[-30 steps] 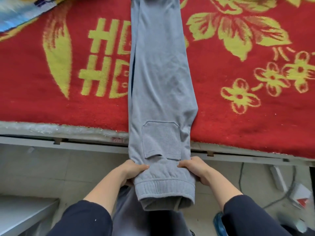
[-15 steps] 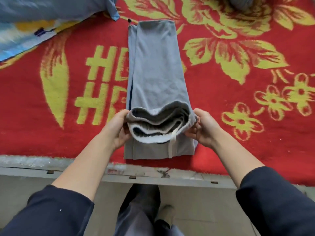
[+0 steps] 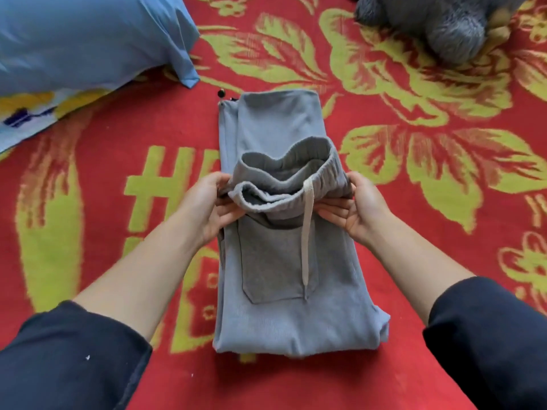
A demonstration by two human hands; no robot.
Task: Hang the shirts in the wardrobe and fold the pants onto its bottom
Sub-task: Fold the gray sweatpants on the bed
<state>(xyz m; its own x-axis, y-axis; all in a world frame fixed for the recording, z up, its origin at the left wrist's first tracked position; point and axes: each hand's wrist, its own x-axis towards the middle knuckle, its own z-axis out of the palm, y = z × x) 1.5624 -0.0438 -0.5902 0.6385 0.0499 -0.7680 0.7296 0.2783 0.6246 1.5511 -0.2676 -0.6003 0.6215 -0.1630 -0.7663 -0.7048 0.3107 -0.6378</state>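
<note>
A red woven blanket fills the whole view as the working surface, patterned in yellow-green. Large flowers and leaves spread from 12 to 3 o'clock, and blocky letters sit at 9 o'clock, partly covered. At 10 to 11 o'clock lies a plump pale blue pillow, with a printed sheet in yellow and dark blue beneath its edge. At 1 o'clock rests a grey furry object, cut off by the frame. The light is soft and even.

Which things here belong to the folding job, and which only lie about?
For the job: grey pants; left hand and right hand holding the waistband.
Lying about: blue bedding, upper left; grey furry thing, upper right; red blanket underneath.
</note>
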